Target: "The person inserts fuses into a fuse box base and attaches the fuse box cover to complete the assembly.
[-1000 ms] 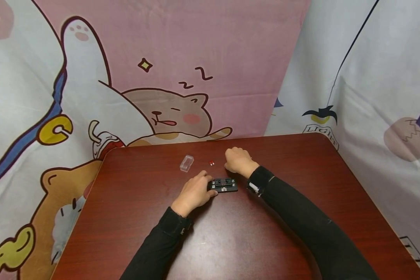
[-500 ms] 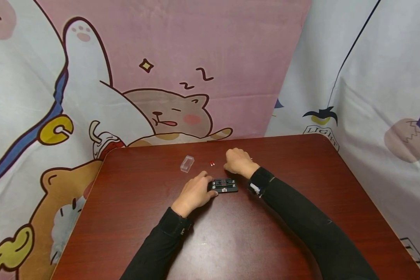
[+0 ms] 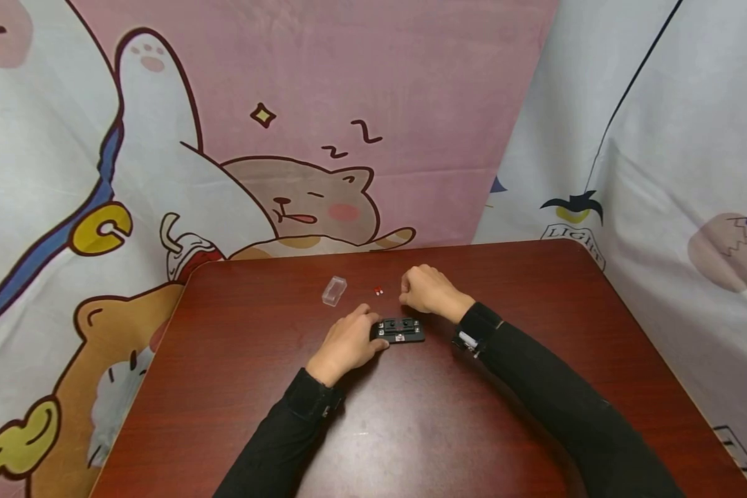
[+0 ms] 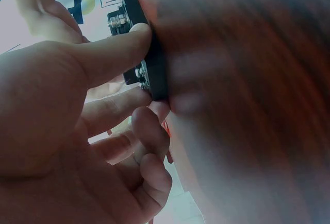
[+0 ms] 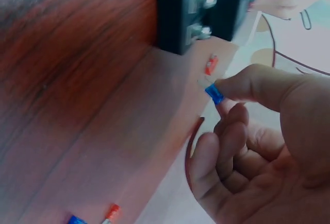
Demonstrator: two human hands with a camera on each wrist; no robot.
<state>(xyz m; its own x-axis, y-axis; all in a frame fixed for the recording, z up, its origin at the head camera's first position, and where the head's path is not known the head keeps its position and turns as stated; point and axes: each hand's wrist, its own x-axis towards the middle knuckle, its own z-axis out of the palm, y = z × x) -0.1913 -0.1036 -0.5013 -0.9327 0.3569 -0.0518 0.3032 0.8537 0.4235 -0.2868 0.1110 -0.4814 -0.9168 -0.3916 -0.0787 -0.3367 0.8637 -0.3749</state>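
A black block with metal screw terminals (image 3: 401, 330) lies on the table. My left hand (image 3: 346, 344) grips its left end, with the thumb (image 4: 116, 51) along one edge and fingers on the opposite side. Beyond the block's right end, my right hand (image 3: 432, 292) pinches a small blue plastic piece with two thin metal prongs (image 5: 214, 93), which looks like a blade fuse, between thumb and forefinger. Its prongs point away from the fingertips. In the head view the right hand hides this piece. A small red piece with pale prongs (image 3: 378, 291) lies behind the block.
A clear plastic box (image 3: 333, 291) stands at the back, left of the red piece. Another blue piece (image 5: 77, 219) and another red piece (image 5: 113, 213) lie at the bottom of the right wrist view. Behind the brown table (image 3: 224, 387) hangs a printed cloth (image 3: 423, 124).
My right wrist and forearm have shifted to the right, and the hand has turned a little at the same spot. The left hand keeps its grip on the black block.
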